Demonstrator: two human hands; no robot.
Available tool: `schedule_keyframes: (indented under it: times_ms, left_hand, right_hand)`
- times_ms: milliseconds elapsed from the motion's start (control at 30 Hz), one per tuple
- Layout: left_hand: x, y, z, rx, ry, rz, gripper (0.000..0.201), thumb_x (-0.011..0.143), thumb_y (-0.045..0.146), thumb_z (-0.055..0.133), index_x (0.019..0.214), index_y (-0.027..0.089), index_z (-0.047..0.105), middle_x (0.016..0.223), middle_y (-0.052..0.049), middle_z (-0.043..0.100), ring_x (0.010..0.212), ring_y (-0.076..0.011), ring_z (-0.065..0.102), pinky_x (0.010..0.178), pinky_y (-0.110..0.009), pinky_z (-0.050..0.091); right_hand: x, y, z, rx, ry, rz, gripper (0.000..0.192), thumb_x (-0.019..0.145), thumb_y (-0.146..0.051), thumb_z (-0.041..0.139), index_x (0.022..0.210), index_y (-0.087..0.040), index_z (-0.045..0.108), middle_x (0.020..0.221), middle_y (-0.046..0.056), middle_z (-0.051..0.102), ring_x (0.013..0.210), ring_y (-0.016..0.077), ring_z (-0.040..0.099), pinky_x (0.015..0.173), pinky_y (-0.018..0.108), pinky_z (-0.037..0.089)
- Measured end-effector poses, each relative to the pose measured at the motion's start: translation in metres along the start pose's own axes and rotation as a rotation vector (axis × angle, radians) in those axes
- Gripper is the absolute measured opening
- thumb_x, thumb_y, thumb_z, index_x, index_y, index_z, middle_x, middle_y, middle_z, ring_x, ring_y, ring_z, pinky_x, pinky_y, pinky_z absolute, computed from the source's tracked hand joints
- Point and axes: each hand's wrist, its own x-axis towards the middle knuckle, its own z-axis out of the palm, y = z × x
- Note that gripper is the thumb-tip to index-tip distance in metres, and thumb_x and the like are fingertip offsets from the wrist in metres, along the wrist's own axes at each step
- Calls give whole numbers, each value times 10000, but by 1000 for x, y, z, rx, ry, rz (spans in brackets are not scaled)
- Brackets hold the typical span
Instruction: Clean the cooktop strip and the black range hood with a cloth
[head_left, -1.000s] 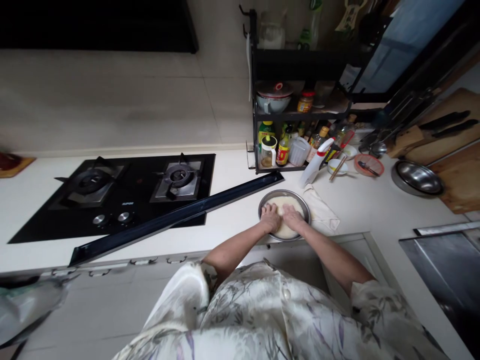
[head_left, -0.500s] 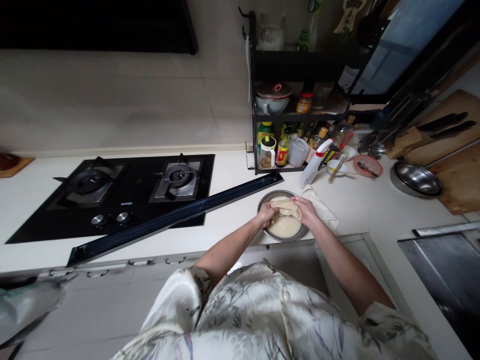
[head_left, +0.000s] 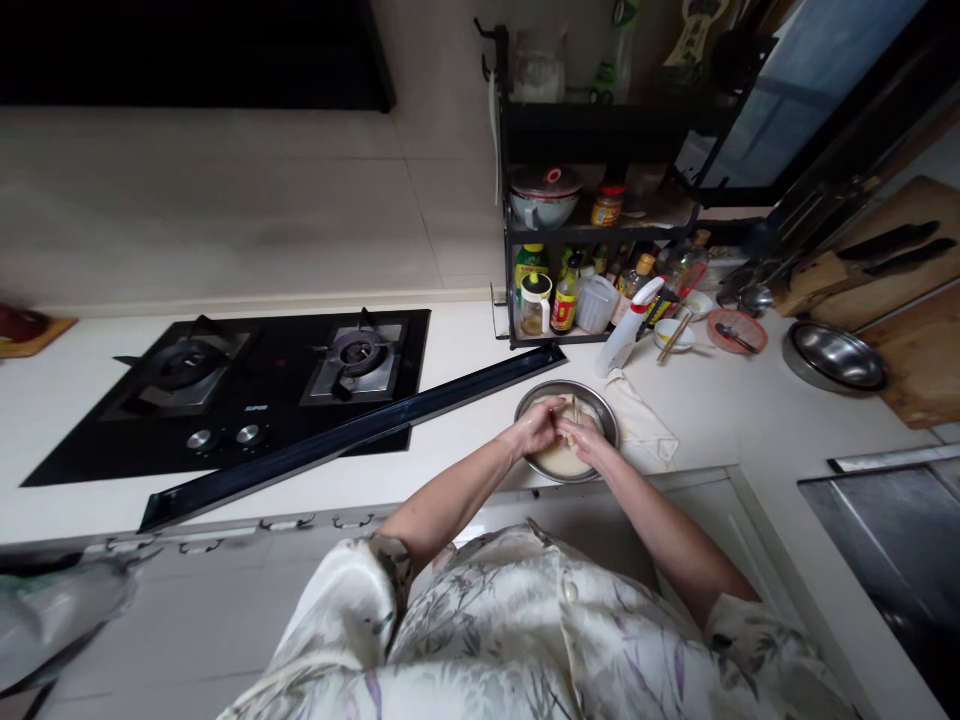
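Observation:
A metal bowl [head_left: 612, 412] of cloudy, cream-coloured liquid [head_left: 555, 462] stands on the counter in front of me. Over it my left hand [head_left: 538, 426] and my right hand [head_left: 584, 440] come together, fingers curled round a soft pale lump of dough [head_left: 570, 408]. Most of the dough is covered by my fingers; a bit shows at the top between them. A white cloth [head_left: 641, 420] lies flat just right of the bowl.
A long black strip [head_left: 360, 430] lies slantwise across the gas hob [head_left: 300, 340] and counter. Behind the bowl are a white spray bottle [head_left: 626, 335] and a rack [head_left: 600, 232] of seasonings. Metal bowls [head_left: 836, 355], small bowls and a knife block [head_left: 814, 285] stand to the right.
My hands have moved closer together, the right one going left and down. The dough, stretched between them before, is now bunched up and mostly hidden in my fingers.

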Motion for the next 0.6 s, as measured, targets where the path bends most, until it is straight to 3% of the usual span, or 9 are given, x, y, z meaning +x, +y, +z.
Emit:
schedule_keyframes:
  times_ms: [67,133,233,300,333,467,600]
  left_hand:
    - [-5,0,-7,96,13,36,386,792,257,735,1150,119,685,1166,-185,698,1112,-324,673,983,-442,555]
    - [-9,1,-17,278,-13,142,680,672,120,794,1335,148,648,1463,-191,569,1413,-358,485,1181,-470,409]
    - [-11,0,-30,867,-269,470,917,647,9,737,1522,203,542,1694,-161,315,1589,-357,205,1302,-531,154]
    - [-9,-1,-35,1178,-408,649,877,736,23,687,1565,246,504,1719,-142,275,1600,-342,188,1304,-559,107]
    - [-7,-1,-36,1232,-420,681,825,785,46,674,1561,273,512,1716,-125,292,1596,-332,200,1304,-556,113]
    - [0,-4,-33,1286,-379,648,559,948,187,605,1495,306,596,1632,-119,414,1514,-340,318,1270,-500,233]
    - [3,-6,-26,1309,-312,548,465,987,200,544,1433,279,646,1408,-174,541,1335,-347,463,1166,-445,371]
  right_hand:
    - [2,-4,-7,18,-22,80,340,675,-292,781,887,-202,530,655,-53,547,506,63,478,446,161,313]
    - [3,-10,-15,17,-69,123,320,684,-278,770,813,-205,486,596,-68,486,465,48,416,421,155,248]
    - [1,-18,-24,11,-190,178,361,683,-266,781,760,-208,433,540,-96,385,433,32,336,413,150,193]
    - [-2,-21,-25,-13,-282,212,377,666,-246,790,754,-205,426,534,-105,360,430,24,306,417,141,177]
    - [-3,-23,-25,-33,-329,233,379,653,-241,794,752,-202,431,538,-103,368,433,23,304,417,137,164]
    - [-6,-25,-25,-126,-472,281,415,566,-278,816,714,-197,438,540,-101,368,449,18,276,419,136,126]
    - [-6,-25,-26,-250,-523,264,472,510,-387,810,683,-218,405,513,-115,320,454,21,237,418,153,142]
